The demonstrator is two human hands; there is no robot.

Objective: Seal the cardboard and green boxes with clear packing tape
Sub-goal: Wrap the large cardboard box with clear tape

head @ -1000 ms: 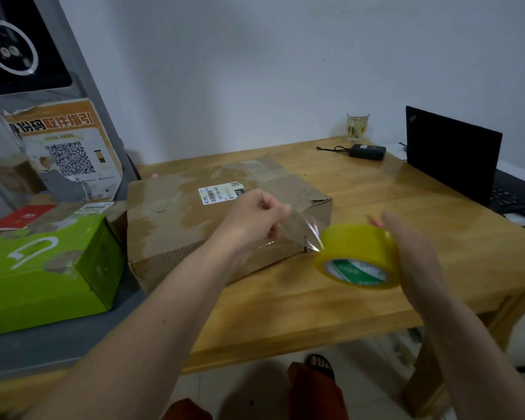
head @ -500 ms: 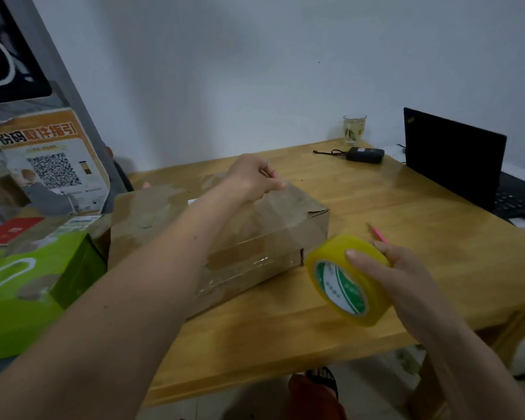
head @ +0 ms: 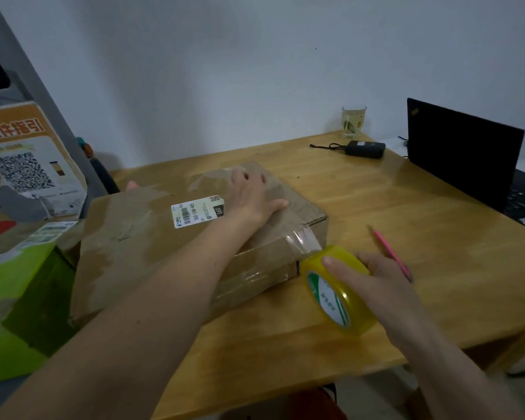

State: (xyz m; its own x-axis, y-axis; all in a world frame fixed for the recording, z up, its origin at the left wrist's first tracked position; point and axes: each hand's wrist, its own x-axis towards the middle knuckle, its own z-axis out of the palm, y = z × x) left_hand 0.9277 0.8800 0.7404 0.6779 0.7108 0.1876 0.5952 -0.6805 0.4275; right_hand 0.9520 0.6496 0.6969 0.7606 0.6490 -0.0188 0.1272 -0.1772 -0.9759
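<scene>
The worn cardboard box [head: 170,247], patched with old clear tape, lies toward the table's [head: 391,213] left edge, the green box [head: 15,304] just left of it. The left hand [head: 252,197] now presses flat on its top, having moved from the front edge. The right hand [head: 373,286] grips the yellowish tape roll [head: 334,291] at the box's near right corner, a strip running up onto it.

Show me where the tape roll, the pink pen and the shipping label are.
tape roll [head: 331,294]: head view, green-printed side face.
pink pen [head: 391,254]: head view, middle of shaft.
shipping label [head: 196,211]: head view, centre of white sticker.
</scene>
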